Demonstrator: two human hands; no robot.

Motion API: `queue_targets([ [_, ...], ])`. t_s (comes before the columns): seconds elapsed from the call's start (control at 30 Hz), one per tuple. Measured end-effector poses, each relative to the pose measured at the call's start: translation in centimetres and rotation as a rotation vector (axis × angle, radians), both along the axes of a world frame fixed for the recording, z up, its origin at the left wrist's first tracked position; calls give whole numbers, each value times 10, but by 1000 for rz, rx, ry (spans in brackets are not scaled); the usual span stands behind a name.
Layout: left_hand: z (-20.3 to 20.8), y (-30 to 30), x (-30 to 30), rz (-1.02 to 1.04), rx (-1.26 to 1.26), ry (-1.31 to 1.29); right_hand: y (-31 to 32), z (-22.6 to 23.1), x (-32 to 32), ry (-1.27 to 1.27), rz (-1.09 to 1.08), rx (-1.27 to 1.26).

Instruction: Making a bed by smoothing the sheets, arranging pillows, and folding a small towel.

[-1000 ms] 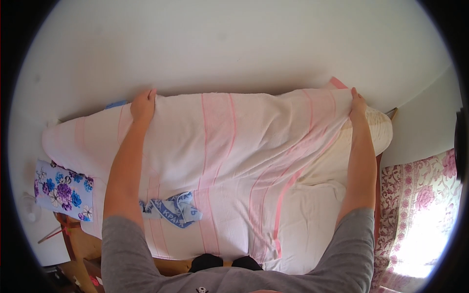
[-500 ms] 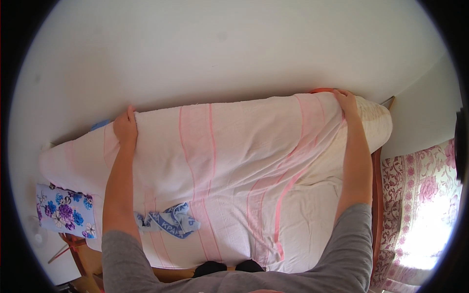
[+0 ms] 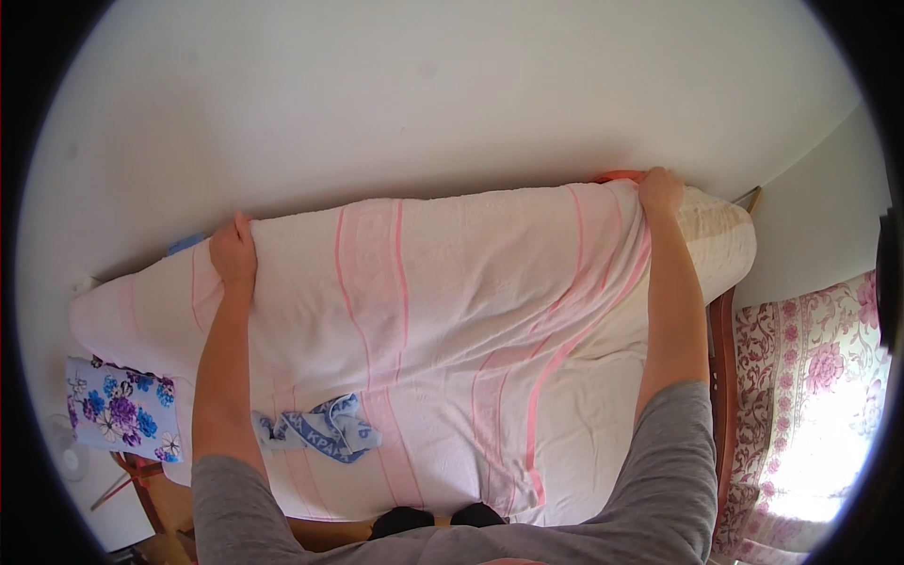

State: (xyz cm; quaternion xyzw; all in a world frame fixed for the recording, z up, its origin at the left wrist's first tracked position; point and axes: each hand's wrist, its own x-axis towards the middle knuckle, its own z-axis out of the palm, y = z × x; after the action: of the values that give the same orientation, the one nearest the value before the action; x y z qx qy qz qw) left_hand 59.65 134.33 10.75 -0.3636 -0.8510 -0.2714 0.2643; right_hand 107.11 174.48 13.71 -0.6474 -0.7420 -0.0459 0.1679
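Observation:
A white bedspread with pink stripes [image 3: 461,273] covers a mattress [image 3: 723,235], whose far side rises along the wall. My left hand [image 3: 234,250] is closed on the far edge of the bedspread at the left, thumb up. Far right, my right hand [image 3: 662,191] grips the same edge, fingers curled over it and partly hidden. Folds run slantwise from my right hand toward the near middle. A pale mattress end shows beyond that hand. Between my arms lies a crumpled blue and grey cloth [image 3: 331,428] on the bedspread.
A pillow with blue and purple flowers [image 3: 122,407] lies at the left end. The wall [image 3: 424,104] stands right behind the bed. A wooden bed end [image 3: 723,377] and a flowered curtain [image 3: 786,395] are at right. Something red [image 3: 619,176] shows behind the far edge.
My right hand has curled tighter and drawn the bedspread edge slightly left, gathering its folds. The left hand has shifted a little left and down with the cloth under it.

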Motion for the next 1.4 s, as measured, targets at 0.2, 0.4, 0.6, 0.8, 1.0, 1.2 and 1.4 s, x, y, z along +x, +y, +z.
queue_targets([
  [0.2,-3,-4,-3,11,0,52,-17,28,-36,199,528,-416],
  [0.4,-4,-6,0,-41,55,10,2,3,-5,-418,403,-615],
  [0.6,-12,-2,-7,-25,34,24,-20,11,-23,-355,132,-432],
  [0.8,-13,-4,-13,-5,12,69,-66,30,-54,164,485,-73],
  [1.0,-12,3,-12,-19,38,48,-66,24,-43,261,586,-465],
  [1.2,-15,0,-15,1,23,51,-68,26,-44,327,680,-550],
  [1.4,-17,0,-16,-4,30,64,-69,24,-50,341,646,-549],
])
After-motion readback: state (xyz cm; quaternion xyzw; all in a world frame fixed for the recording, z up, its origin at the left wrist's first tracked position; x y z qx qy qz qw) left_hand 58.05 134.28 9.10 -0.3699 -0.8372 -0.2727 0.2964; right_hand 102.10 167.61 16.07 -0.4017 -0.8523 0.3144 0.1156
